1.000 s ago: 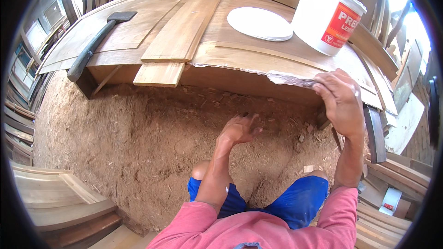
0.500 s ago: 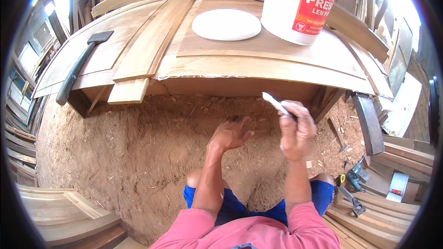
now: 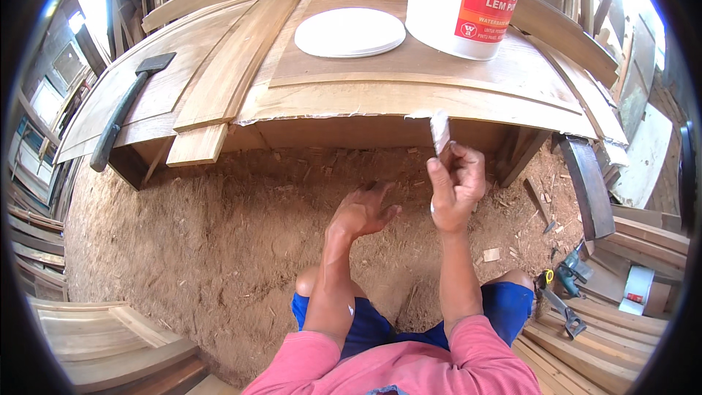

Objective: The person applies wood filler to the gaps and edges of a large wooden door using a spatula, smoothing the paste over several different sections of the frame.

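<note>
My right hand (image 3: 458, 194) pinches a small flat stick (image 3: 440, 132) coated in white paste, between thumb and fingers. The stick's coated tip is at the near edge of a wooden door panel (image 3: 439, 95), where a thin line of white paste runs along the wood. Over the floor hangs my left hand (image 3: 358, 212), holding nothing, its fingers apart. On the panel stand a white bucket (image 3: 433, 14) with a red label and, left of it, a round white lid (image 3: 349, 31).
A dark hammer (image 3: 121, 117) lies at the panel's left. Loose boards (image 3: 208, 102) cross the panel. A dark wooden beam (image 3: 587, 186) juts out at the right. A power drill (image 3: 569, 276) and a saw (image 3: 567, 314) lie by stacked timber. Sawdust covers the floor (image 3: 183, 249).
My right hand has moved slightly left and turned, tilting the stick more upright and bringing its tip to the panel edge. My left hand has barely moved.
</note>
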Motion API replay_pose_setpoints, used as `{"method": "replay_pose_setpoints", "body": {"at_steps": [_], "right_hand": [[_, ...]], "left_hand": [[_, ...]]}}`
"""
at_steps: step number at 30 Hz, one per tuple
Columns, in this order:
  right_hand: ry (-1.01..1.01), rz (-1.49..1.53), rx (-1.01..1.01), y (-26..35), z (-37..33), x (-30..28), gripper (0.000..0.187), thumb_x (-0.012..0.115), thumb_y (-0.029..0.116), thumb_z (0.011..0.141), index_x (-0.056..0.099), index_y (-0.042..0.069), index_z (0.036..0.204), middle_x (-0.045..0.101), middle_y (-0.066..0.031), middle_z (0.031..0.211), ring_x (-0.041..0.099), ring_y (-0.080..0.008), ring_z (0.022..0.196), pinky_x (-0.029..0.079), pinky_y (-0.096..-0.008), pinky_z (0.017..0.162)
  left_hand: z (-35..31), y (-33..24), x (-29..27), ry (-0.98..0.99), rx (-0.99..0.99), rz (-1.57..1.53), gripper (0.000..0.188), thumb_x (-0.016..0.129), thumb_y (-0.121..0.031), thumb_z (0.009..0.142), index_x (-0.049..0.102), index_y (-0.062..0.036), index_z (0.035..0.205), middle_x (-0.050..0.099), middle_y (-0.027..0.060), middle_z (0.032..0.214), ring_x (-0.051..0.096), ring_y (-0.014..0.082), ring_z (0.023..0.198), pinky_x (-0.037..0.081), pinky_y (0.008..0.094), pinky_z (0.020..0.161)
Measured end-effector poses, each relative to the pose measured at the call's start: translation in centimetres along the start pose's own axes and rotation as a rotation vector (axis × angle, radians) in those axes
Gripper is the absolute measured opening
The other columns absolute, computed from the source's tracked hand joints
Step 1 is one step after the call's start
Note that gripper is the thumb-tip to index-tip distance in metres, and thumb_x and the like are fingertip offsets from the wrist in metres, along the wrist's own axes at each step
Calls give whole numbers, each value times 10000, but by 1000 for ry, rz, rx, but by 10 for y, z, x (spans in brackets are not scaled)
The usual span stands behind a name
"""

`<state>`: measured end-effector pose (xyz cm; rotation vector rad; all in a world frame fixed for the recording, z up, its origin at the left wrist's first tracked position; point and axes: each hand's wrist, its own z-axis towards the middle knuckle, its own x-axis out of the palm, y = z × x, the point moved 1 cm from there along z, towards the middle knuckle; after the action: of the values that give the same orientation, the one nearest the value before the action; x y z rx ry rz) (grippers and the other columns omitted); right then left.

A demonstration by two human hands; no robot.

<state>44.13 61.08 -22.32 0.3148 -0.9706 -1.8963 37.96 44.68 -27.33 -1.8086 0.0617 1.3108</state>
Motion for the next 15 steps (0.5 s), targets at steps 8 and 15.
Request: {"method": "replay_pose_setpoints", "body": {"at_steps": [8, 15], "right_hand": [[165, 129, 78, 12, -9, 35, 240, 692, 72, 933, 637, 14, 1159, 708, -76, 1024, 627, -93, 936, 510, -240, 808], [138, 422, 104, -2, -8, 9, 205, 650, 57, 949, 641, 3, 1146, 714, -109, 1083, 593, -63, 805, 503, -222, 732]], "left_hand": [[-1, 4, -1, 5, 4, -6, 612, 685, -369, 888, 499, -79, 1394, 602, 260, 1292, 542, 450, 1222, 443, 495, 1030], [0, -10, -10, 109, -113, -11, 612, 675, -376, 895, 488, -111, 1414, 591, 243, 1318, 539, 426, 1238, 434, 485, 1050]]}}
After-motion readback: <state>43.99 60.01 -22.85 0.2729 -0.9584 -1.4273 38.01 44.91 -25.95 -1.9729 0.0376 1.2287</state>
